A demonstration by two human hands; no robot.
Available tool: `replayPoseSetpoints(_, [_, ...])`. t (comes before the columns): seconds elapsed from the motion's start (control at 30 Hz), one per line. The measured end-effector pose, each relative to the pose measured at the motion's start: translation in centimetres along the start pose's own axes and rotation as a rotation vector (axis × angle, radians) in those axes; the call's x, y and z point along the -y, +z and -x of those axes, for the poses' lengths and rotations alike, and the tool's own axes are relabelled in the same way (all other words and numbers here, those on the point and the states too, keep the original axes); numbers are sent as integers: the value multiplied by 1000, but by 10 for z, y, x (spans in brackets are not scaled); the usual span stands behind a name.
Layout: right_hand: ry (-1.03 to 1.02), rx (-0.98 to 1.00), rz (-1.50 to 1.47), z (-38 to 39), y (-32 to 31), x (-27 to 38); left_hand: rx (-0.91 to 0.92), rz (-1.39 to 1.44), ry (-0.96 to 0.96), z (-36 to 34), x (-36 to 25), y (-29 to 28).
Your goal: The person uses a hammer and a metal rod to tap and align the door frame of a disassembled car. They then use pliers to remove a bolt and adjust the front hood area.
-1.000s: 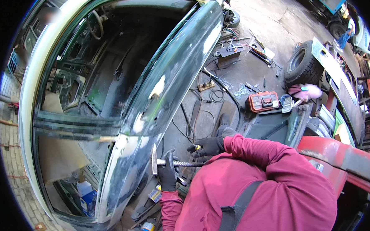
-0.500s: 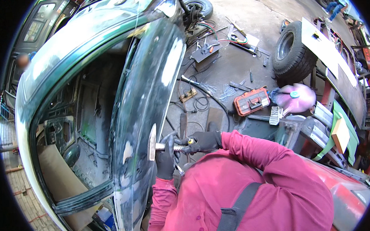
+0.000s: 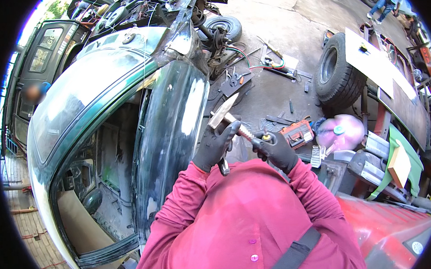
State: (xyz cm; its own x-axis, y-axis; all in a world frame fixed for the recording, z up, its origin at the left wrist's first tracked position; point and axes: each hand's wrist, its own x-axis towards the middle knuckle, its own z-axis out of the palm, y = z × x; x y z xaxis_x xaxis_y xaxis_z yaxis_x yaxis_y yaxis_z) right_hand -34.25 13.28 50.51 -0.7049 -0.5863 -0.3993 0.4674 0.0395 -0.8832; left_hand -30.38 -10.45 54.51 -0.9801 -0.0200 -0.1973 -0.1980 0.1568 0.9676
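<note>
My left hand (image 3: 215, 148), in a black glove, is closed round the neck of a hammer (image 3: 225, 110), just below its head. The head is worn metal with one pointed end, tilted up and away from me. A bent metal piece (image 3: 223, 166) pokes out below the same hand; its kind is hidden by the fingers. My right hand (image 3: 280, 151), also gloved, grips the far end of the silver ribbed handle (image 3: 245, 131), where a small yellow spot shows. Both hands are in front of my chest, right of the green car door (image 3: 171, 122).
The stripped car body (image 3: 85, 112) fills the left. On the floor ahead lie pliers on a box (image 3: 235, 84), hoses and an orange toolbox (image 3: 297, 134). A loose wheel (image 3: 339, 69), a pink rounded container (image 3: 341, 132) and a red panel (image 3: 371, 223) stand right. Other people are farther off.
Both hands have moved up and right, away from the car door, with the hammer. The hammer has turned from nearly level to slanting, its head now higher. My view has shifted slightly.
</note>
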Motion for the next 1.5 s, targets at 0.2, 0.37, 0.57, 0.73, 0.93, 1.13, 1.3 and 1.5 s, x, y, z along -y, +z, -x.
replayPoseSetpoints(0.2, [48, -220, -2, -37, -47, 5, 60, 147, -137, -83, 12, -7])
replayPoseSetpoints(0.37, [25, -288, 149, -121, -105, 15, 70, 264, -181, -179, 61, -31])
replayPoseSetpoints(0.57, [0, -213, 545, -268, -157, 105, -85, 355, -312, -305, 82, -67])
replayPoseSetpoints(0.73, [-126, -100, 765, -372, -175, 201, -83, 292, -245, -367, 82, -96])
replayPoseSetpoints(0.93, [-318, 28, 785, -486, -177, 296, -227, 126, -188, -384, 82, -110])
replayPoseSetpoints(1.13, [-444, 286, 923, -630, -171, 386, -576, 215, -350, -386, 76, -93])
replayPoseSetpoints(1.3, [-662, 497, 1138, -746, -139, 434, -898, 106, -298, -394, 60, -50])
replayPoseSetpoints(1.5, [-713, 920, 1446, -843, -93, 476, -1242, 392, -382, -425, 16, 18])
